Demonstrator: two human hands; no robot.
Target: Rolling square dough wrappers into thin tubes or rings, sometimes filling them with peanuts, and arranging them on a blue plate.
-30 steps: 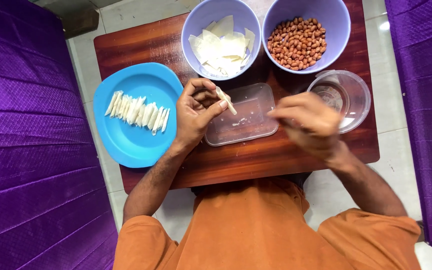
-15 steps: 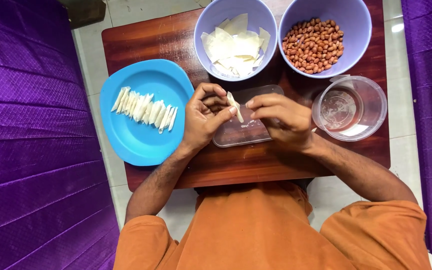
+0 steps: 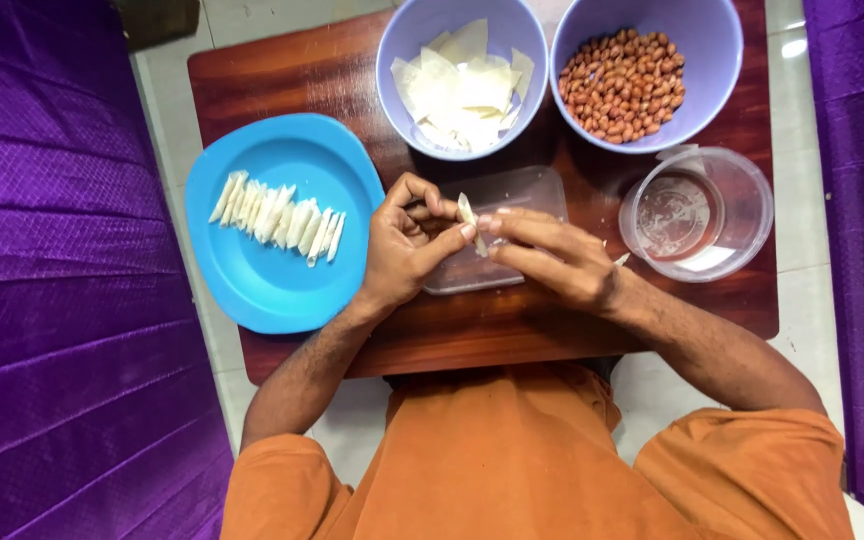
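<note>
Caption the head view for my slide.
Both hands, left and right, pinch a pastry strip over a clear tray.

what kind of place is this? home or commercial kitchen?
Likely a home, not a commercial kitchen. A small low wooden table stands on a tiled floor between purple fabric-covered seats. On it are plastic bowls of peanuts and pastry sheets, worked by hand.
</note>
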